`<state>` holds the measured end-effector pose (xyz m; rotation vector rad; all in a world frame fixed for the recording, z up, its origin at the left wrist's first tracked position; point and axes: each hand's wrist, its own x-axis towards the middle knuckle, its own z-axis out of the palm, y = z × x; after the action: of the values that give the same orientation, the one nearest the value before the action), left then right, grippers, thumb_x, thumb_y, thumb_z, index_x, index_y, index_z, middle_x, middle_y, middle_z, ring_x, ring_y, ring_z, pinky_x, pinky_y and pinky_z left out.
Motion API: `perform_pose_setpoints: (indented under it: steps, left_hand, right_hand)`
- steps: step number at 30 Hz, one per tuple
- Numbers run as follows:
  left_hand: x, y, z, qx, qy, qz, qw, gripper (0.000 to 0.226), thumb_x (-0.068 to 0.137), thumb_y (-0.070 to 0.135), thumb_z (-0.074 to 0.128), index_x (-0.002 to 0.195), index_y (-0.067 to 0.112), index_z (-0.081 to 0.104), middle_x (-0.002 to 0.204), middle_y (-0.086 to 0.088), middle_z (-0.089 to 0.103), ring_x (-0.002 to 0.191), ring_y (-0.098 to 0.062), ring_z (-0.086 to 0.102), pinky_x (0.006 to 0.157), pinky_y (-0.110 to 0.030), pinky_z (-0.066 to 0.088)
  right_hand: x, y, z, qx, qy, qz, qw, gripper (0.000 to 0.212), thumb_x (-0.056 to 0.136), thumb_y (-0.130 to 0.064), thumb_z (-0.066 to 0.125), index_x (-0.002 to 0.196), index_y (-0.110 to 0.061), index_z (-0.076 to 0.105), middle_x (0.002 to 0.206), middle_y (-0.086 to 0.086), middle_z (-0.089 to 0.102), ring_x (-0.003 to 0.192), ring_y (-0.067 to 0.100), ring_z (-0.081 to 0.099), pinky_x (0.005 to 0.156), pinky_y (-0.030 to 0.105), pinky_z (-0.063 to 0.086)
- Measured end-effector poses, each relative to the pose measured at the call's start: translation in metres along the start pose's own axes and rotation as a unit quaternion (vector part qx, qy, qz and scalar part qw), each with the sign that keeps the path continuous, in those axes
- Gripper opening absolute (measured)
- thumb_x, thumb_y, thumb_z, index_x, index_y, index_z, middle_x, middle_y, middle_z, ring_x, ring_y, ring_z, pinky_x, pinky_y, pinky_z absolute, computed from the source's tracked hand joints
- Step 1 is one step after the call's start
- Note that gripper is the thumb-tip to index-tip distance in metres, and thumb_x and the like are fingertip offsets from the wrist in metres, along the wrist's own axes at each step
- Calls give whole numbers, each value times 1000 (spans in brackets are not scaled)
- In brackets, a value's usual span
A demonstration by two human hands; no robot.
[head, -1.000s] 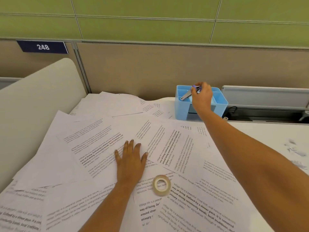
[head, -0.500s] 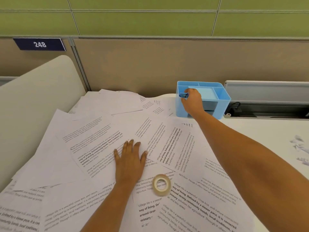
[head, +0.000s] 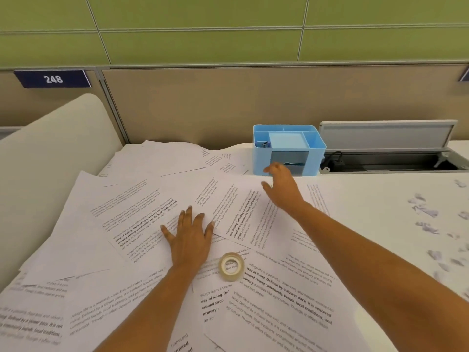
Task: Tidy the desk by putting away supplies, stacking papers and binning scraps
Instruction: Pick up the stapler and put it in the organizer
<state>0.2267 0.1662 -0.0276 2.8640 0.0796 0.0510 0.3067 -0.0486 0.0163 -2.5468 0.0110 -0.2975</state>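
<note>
Change since earlier frames: the right hand (head: 281, 189) has been drawn back from the top of the blue desk organiser (head: 289, 151) and is now seen just in front of its near face, above the papers; the small clip-like item (head: 263, 144) formerly held is now seen lying in the organiser's left compartment.
Right hand: empty, fingers loosely spread and slightly curled, blurred; contact with the paper beneath cannot be told.
Left hand: (head: 189, 237) laid flat, palm down, fingers spread wide, pressed on the printed sheets (head: 142, 219) at the centre of the desk; nothing is gripped.
Printed sheets: scattered and overlapping across the left and middle of the white desk (head: 375, 199), unstacked, several tilted at angles.
Tape roll: (head: 231, 266) a clear roll lying flat on the sheets, just right of the left wrist, apart from both hands.
Desk organiser: upright at the far edge against the beige partition (head: 228, 102), centre tray lighter blue, a drawer opening in its near face.
Paper scraps: (head: 429, 217) small torn pieces strewn over the bare desk at the right, well apart from the hands.
Cable tray: (head: 390, 158) lid raised, right of the organiser.
Number plate: (head: 52, 79) "248" read at far left.
</note>
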Motion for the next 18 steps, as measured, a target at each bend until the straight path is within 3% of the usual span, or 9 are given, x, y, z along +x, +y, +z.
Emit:
perform_pose_setpoints:
  steps: [5,9,15,18]
  left_hand:
    - [-30,43,-1,-18,-3,45,999,51,97,48,26,142,25,31,157,1,12,145,-15,7,112,-57,-2]
    - [-61,88,9,-28,-15,98,995,51,97,48,26,143,27,28,157,3,10,145,-14,5,113,-54,-6]
    - [-104,147,35,-29,-45,160,986,51,97,48,28,143,27,29,157,4,9,145,-12,5,113,-55,-4]
    - [-121,169,45,-32,-46,183,982,49,97,47,30,142,27,30,156,3,12,145,-12,7,113,-55,-3]
  right_hand:
    - [-65,15,-4,-43,-85,12,995,40,94,-31,51,131,-18,47,151,2,27,139,22,25,113,44,22]
    - [-119,37,-26,-176,-164,-21,970,43,95,-37,45,134,-20,44,152,0,24,141,19,19,114,48,11]
    - [-189,86,-88,-236,-149,10,960,42,95,-41,43,132,-21,45,152,-2,25,141,17,19,114,49,10]
    - [-216,116,-128,-217,-126,74,965,42,93,-45,46,128,-23,49,150,-2,29,137,19,27,110,43,22]
